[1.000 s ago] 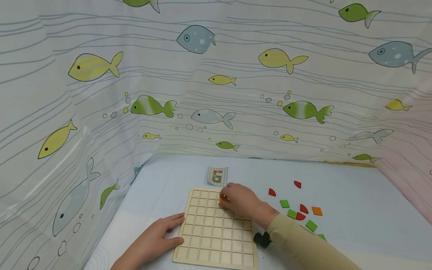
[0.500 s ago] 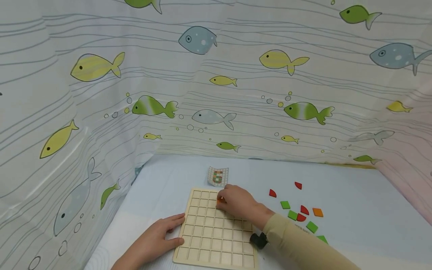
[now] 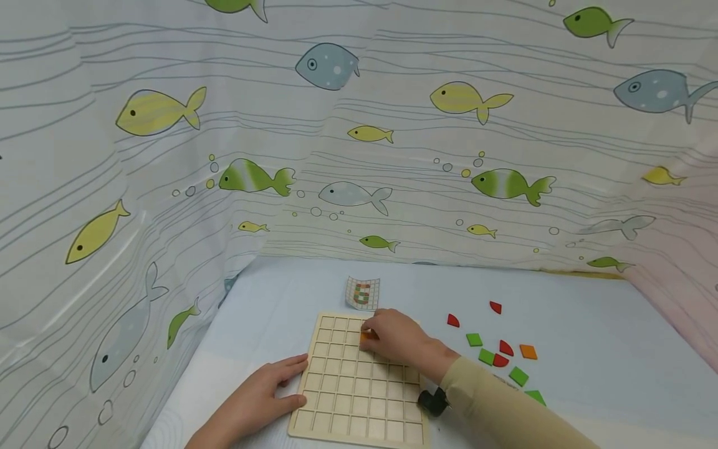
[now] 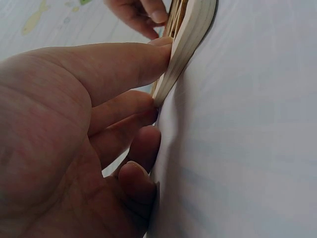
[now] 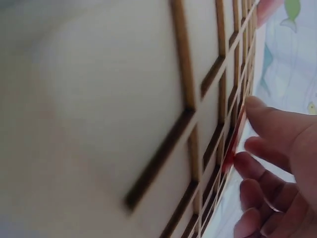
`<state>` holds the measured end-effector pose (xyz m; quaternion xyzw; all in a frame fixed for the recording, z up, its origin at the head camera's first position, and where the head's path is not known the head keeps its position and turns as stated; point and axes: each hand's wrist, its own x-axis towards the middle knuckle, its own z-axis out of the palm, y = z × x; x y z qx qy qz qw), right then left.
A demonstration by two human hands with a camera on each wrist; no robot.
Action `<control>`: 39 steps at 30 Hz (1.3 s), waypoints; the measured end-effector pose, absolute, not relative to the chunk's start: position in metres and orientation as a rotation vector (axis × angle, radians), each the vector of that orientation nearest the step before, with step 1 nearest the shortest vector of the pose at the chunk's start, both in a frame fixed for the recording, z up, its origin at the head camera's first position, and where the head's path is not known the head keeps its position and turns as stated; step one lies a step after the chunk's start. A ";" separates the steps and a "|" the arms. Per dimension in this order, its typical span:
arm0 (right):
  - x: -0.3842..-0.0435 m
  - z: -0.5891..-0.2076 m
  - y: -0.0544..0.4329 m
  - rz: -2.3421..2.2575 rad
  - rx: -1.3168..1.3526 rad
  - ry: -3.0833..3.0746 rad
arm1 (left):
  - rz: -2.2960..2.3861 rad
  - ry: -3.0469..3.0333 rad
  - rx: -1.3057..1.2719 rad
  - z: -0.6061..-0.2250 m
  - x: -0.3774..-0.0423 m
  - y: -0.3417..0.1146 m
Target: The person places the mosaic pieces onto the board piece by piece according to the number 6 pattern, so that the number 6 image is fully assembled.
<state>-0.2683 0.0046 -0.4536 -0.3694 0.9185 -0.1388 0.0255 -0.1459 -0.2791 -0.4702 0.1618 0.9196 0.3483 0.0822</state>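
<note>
partly hidden orange tile (image 3: 366,336), pinched by right hand (image 3: 397,335), left hand (image 3: 263,391) relaxed, touching wooden board (image 3: 346,368)

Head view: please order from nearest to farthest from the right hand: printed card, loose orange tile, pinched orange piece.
1. Pinched orange piece: in the right hand.
2. Printed card: beyond the wooden board.
3. Loose orange tile: off to the right.

The orange piece (image 3: 366,336) is partly covered by the right hand (image 3: 394,335), as is part of the grid board (image 3: 353,388). A green tile (image 3: 536,396) is partly hidden by the sleeve (image 3: 493,402). In the right wrist view, the nearest cells (image 5: 114,89) are blurred.
</note>
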 end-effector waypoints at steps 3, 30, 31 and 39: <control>-0.266 -0.452 0.010 -0.465 -1.117 2.848 | 1.035 2.756 0.490 -0.470 -0.145 -0.279; -0.244 -0.452 0.105 -0.706 -0.676 2.965 | 1.014 2.784 0.446 -0.471 -0.144 -0.278; -0.244 -0.452 0.109 -0.719 -0.654 2.957 | 1.018 2.781 0.446 -0.471 -0.145 -0.278; -0.243 -0.454 0.140 -0.796 -0.548 2.926 | 1.039 2.748 0.459 -0.472 -0.146 -0.279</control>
